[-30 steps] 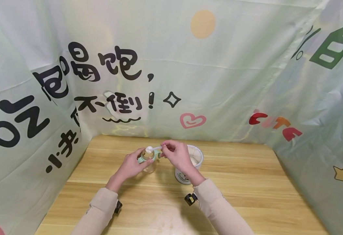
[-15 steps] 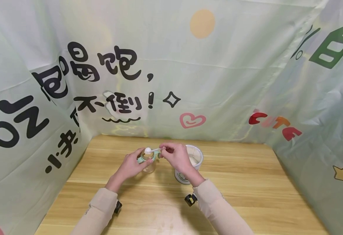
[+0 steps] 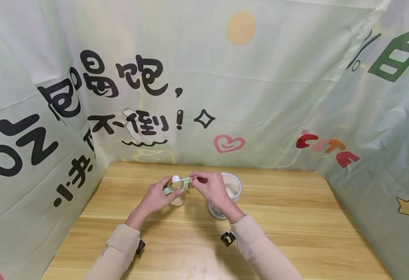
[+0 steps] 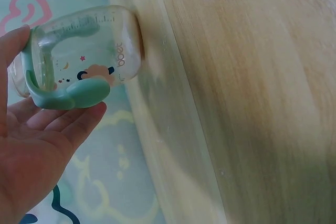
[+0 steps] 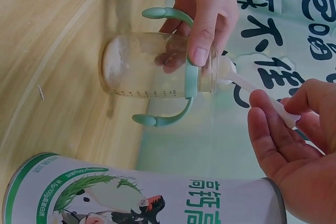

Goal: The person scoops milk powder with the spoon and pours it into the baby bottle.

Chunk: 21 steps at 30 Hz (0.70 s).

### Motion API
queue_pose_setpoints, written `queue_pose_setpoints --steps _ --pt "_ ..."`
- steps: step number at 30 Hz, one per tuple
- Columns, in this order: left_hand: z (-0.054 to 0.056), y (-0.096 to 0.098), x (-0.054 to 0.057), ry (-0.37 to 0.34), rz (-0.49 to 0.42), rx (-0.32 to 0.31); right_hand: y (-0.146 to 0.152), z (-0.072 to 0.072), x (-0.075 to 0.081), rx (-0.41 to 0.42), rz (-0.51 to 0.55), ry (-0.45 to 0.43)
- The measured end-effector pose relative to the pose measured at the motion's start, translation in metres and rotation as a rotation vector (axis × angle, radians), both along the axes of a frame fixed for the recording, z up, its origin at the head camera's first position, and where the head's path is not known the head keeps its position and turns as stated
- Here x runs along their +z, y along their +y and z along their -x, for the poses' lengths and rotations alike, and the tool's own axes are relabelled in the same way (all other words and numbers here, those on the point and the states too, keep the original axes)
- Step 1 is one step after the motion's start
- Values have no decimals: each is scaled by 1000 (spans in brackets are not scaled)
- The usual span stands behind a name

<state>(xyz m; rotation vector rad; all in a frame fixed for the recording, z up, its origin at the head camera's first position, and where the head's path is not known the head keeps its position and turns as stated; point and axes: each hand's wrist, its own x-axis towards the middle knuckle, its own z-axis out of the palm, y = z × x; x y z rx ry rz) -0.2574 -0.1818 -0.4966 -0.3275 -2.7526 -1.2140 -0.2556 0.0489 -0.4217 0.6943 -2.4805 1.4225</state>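
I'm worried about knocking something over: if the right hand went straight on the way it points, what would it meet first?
Probably the bottle: the right hand points toward it, pinching a scoop. Whether the near green handle or the rim comes first is unclear.

Pale green printed curtain (image 3: pixel 278 97) behind a wooden table (image 3: pixel 302 221).

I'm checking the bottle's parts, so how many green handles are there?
2: one handle beside the left hand, the other handle on the opposite side of the bottle.
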Motion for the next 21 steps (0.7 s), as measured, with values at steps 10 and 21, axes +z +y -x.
queue_pose_setpoints --steps 10,21 --pt "-1 0 1 -12 -10 -2 1 -2 0 -14 -19 46" --pt "-1 1 1 -9 -10 0 4 -3 1 -8 -30 40"
